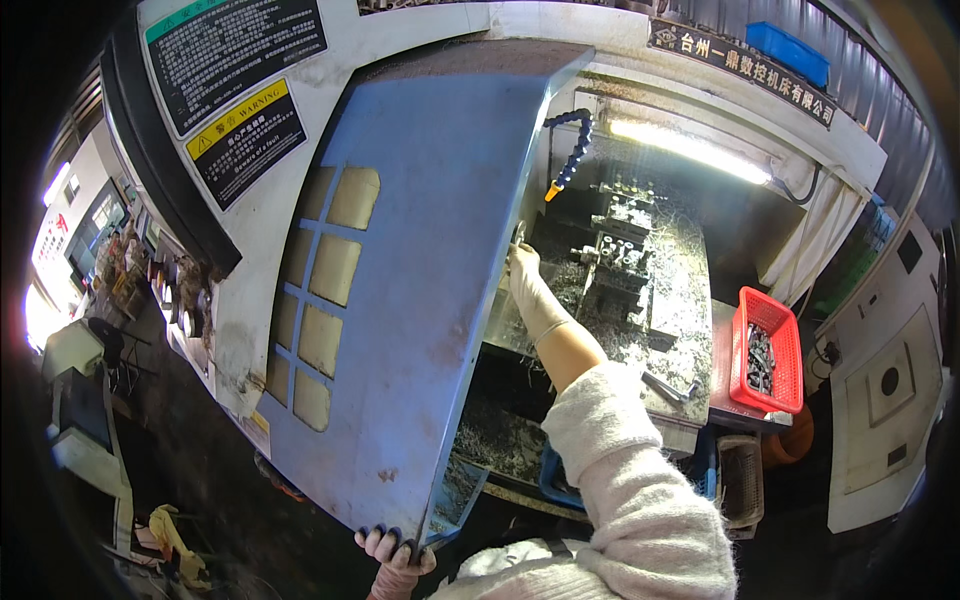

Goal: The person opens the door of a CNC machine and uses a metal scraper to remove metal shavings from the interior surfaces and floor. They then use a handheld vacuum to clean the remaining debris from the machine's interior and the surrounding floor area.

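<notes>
In front of me is the blue sliding door [427, 225] of a CNC machine, with small window panes at its left. My left hand [397, 555], in a thin glove, curls its fingers around the door's bottom corner. My right hand [523, 266], also gloved, reaches across the opening to a metal handle [520, 231] at the door's right edge. Its fingers are closed on that handle, partly hiding it. Beyond the right forearm, fixtures holding small metal parts [621, 251] stand on a machine table [686, 300] strewn with metal chips.
A blue coolant hose [577, 146] with an orange nozzle hangs inside near the lamp [686, 150]. A metal hand tool [667, 386] lies at the table's front. Right of it stands a red plastic basket [791, 360] of metal parts. Below are a blue crate [555, 472] and a grey basket [741, 480].
</notes>
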Demonstrator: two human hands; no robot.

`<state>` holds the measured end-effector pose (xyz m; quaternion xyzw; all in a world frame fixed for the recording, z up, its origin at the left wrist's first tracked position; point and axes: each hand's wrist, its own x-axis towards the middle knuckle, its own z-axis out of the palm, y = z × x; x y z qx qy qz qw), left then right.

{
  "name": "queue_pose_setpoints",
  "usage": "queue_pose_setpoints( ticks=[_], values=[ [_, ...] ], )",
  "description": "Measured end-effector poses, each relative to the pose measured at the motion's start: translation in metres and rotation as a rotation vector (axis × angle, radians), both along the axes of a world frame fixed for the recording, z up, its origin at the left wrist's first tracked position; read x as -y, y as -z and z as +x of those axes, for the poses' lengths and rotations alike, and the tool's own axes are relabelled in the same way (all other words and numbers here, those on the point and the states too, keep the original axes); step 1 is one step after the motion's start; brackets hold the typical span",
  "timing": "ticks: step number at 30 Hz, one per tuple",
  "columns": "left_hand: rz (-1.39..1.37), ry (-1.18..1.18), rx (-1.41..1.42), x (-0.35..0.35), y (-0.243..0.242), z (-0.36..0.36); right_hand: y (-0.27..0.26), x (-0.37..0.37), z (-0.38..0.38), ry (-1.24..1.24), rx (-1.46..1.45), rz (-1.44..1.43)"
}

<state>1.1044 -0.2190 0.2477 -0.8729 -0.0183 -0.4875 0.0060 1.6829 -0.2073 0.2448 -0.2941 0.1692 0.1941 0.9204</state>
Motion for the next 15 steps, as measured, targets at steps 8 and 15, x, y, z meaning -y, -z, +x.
queue_pose_setpoints(
  ticks=[8,15],
  values=[
    [-0.012,0.070,0.090,0.002,0.004,0.019,0.022,0.019,0.050,0.443,0.025,0.684],
    [0.051,-0.014,-0.028,-0.001,-0.004,0.003,-0.053,0.081,-0.135,-0.053,0.479,-0.271]
  ],
)
